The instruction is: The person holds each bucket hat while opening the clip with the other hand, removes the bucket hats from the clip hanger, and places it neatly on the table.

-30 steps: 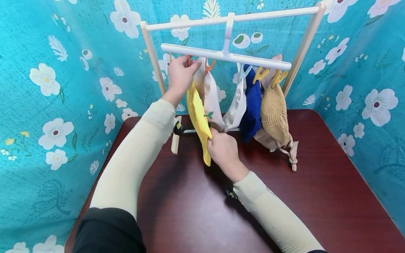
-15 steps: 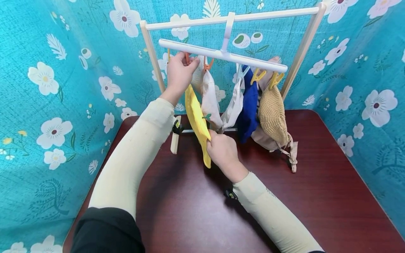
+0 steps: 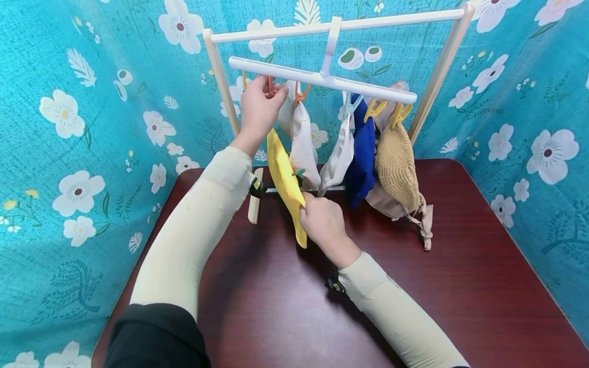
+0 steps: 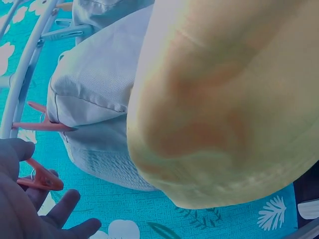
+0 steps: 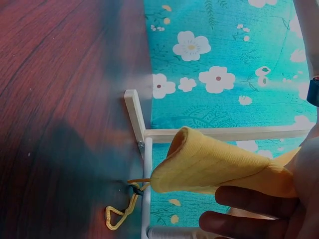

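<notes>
My left hand [image 3: 258,111] pinches an orange clothespin [image 4: 46,180] below the left half of a white hanger bar [image 3: 294,74]. My right hand [image 3: 323,219] grips the edge of a yellow hat [image 3: 286,179], which has a small green sprout ornament. The hat's upper edge sits just below my left hand, apart from the clothespin in the left wrist view. A cord [image 5: 130,206] with a dark toggle dangles from the hat in the right wrist view. Beside it, a white hat [image 3: 303,145] hangs from another orange clothespin [image 3: 301,94].
Farther right along the bar hang another white hat [image 3: 339,156], a blue hat [image 3: 361,158] and a woven straw hat [image 3: 397,158] on clothespins. The hanger hooks on a wooden rack [image 3: 423,102] standing on a dark red table [image 3: 285,306]. Flowered blue cloth [image 3: 115,153] surrounds it.
The yellow hat has moved slightly down and left, its top dropping away from my left hand. The hanger bar has shifted a little left with the hanging hats.
</notes>
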{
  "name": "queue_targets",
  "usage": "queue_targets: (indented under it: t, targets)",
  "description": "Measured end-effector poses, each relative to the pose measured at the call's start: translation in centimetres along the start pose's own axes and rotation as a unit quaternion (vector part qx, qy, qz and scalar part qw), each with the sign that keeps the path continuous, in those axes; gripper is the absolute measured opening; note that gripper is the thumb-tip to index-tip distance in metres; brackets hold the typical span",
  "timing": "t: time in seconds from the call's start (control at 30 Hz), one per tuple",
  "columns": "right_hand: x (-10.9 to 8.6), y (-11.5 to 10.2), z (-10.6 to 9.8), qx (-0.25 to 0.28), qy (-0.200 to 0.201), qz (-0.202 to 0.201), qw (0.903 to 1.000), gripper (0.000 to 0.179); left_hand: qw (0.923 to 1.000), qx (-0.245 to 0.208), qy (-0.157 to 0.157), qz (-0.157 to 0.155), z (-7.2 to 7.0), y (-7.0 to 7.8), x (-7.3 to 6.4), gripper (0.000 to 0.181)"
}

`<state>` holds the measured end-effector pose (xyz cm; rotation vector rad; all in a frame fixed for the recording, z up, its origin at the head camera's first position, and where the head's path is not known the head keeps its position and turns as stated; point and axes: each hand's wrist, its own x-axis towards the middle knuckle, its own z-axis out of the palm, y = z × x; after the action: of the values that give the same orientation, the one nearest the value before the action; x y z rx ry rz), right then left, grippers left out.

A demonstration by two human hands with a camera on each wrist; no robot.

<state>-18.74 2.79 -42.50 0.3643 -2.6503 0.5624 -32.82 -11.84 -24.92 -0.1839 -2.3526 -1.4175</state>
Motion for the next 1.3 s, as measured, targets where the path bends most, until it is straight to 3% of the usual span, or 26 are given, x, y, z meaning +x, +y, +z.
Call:
queue_targets:
  t: [0.37, 0.67, 1.03, 1.3]
  targets:
    - [-0.1, 0.1, -0.1, 0.004, -0.013, 0.007, 0.9999, 0.006, 0.9997, 0.02, 0.002, 0.013, -0.7, -1.0, -0.4, 0.036]
    - [-0.1, 0.2, -0.2, 0.004, -0.02, 0.01, 0.9998, 0.006, 0.9991, -0.016, -0.019, -0.034, -1.1, -1.3, -1.5, 0.049]
    - [0.0, 0.3, -0.3, 0.005, -0.022, 0.014, 0.9996, 0.005, 0.9976, 0.069, -0.003, -0.003, -1.5, -2.7, -2.7, 0.047]
    - [-0.1, 0.3, -0.3, 0.006, -0.025, 0.012, 0.9996, 0.004, 0.9989, 0.042, 0.002, 0.022, -2.3, -3.7, -4.2, 0.05]
